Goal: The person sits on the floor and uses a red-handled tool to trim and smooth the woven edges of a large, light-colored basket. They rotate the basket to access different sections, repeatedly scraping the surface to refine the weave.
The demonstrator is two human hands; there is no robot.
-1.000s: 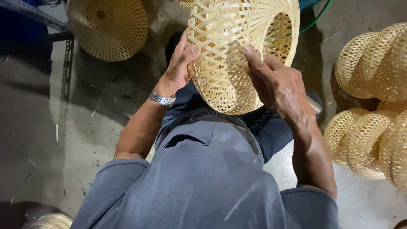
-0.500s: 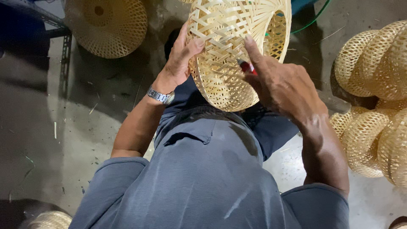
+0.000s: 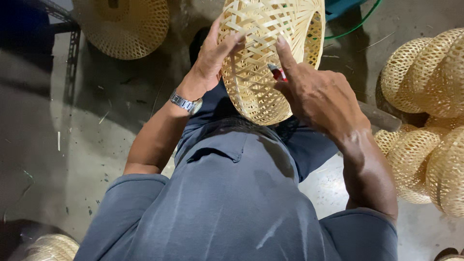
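Your woven bamboo basket (image 3: 263,53) sits top centre, on its side, opening facing right; your left hand (image 3: 215,53) grips its left wall, your right hand (image 3: 319,96) pinches a red tool (image 3: 277,73) against the weave

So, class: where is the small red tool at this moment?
In the head view, the red tool sits just right of centre near the top, gripped in the right hand and pressed against the woven bamboo shade, which the left hand steadies.
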